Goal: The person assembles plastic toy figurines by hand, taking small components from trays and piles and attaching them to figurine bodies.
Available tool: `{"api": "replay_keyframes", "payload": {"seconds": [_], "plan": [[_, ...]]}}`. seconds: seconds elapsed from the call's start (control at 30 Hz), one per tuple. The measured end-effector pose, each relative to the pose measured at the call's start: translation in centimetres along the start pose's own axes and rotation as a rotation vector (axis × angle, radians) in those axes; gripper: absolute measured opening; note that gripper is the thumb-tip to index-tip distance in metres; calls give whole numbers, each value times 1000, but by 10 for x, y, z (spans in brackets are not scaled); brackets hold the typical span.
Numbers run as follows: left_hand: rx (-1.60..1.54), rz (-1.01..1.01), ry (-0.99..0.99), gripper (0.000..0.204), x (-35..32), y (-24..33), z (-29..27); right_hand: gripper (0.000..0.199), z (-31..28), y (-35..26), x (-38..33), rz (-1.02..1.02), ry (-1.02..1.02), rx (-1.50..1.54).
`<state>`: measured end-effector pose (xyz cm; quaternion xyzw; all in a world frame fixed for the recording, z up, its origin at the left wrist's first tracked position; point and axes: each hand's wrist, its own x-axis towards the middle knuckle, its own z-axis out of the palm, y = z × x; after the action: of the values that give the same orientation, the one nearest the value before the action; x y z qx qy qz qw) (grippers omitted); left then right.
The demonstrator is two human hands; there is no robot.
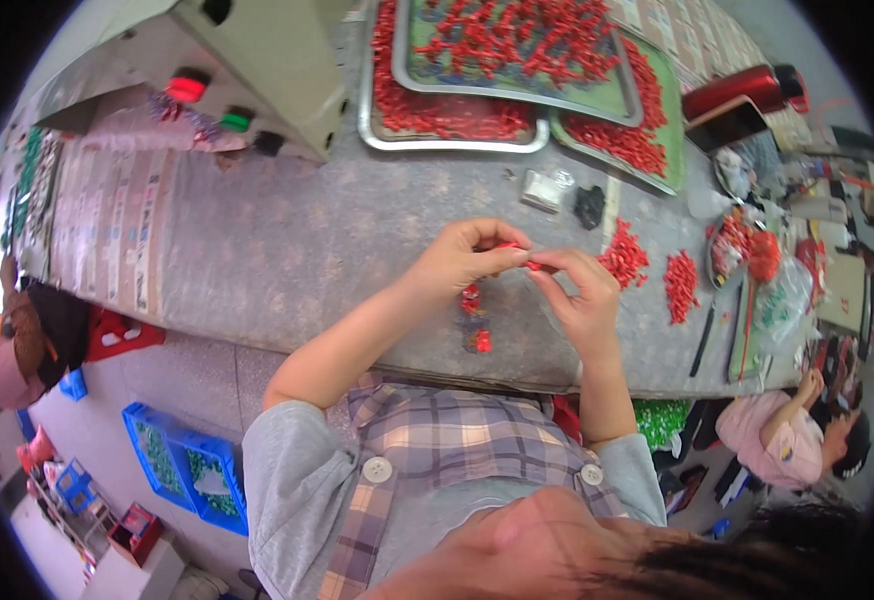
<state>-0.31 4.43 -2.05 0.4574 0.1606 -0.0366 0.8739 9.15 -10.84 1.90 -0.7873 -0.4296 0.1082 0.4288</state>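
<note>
Head view shows the left hand (pixel 457 262) and right hand (pixel 582 290) above the grey counter (pixel 307 240), fingers pinched shut on a tiny red piece (pixel 517 250), seemingly light, rigid, easily dropped, best gripped by fingertips.

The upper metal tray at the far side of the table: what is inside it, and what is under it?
The upper metal tray holds many small red parts on a green liner. It lies over a second metal tray of red parts; whatever sits beneath the overlap is covered.
</note>
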Motion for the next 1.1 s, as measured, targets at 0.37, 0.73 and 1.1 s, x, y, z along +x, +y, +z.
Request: {"api": "replay_keyframes", "payload": {"seconds": [0.37,0.73,1.1], "plan": [[163,107,218,21,0,4,-4,10,-31,20,20,-76,-15,-57],[97,98,58,26,14,-21,3,11,-40,35,89,-312,-194,-617],[14,60,58,34,15,-24,2,12,-39,27,101,-340,-370,-786]]}}
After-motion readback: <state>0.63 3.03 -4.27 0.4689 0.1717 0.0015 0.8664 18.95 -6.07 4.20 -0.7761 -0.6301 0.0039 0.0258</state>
